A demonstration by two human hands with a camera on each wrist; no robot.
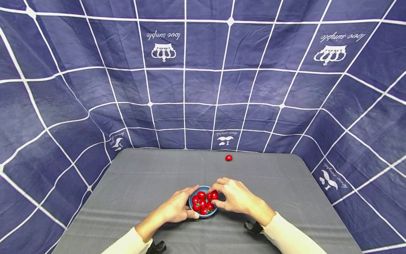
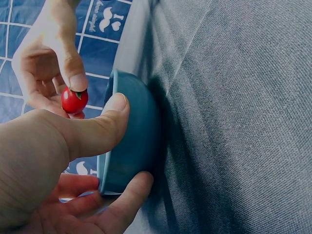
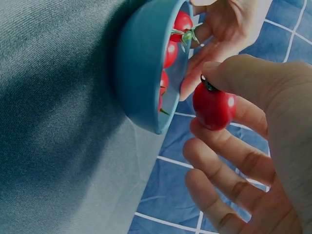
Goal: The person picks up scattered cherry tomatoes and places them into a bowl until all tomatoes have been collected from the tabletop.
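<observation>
A small blue bowl (image 1: 207, 216) stands on the grey cloth, with several red cherry tomatoes (image 1: 202, 203) inside. My left hand (image 1: 174, 208) holds the bowl from its left side. In the left wrist view the thumb lies over the rim and the fingers reach around the bowl wall (image 2: 141, 126). My right hand (image 1: 236, 197) pinches one cherry tomato (image 3: 214, 106) between thumb and index finger, its green stem end by the thumb tip. That tomato is over the right part of the bowl, above the others. The other right fingers are loosely bent.
One more cherry tomato (image 1: 228, 158) lies near the far edge of the grey-covered table (image 1: 152, 169). Blue cloth (image 1: 203, 84) with white grid lines hangs behind the table and along both sides. Dark straps with mounts (image 1: 253, 227) sit at both wrists.
</observation>
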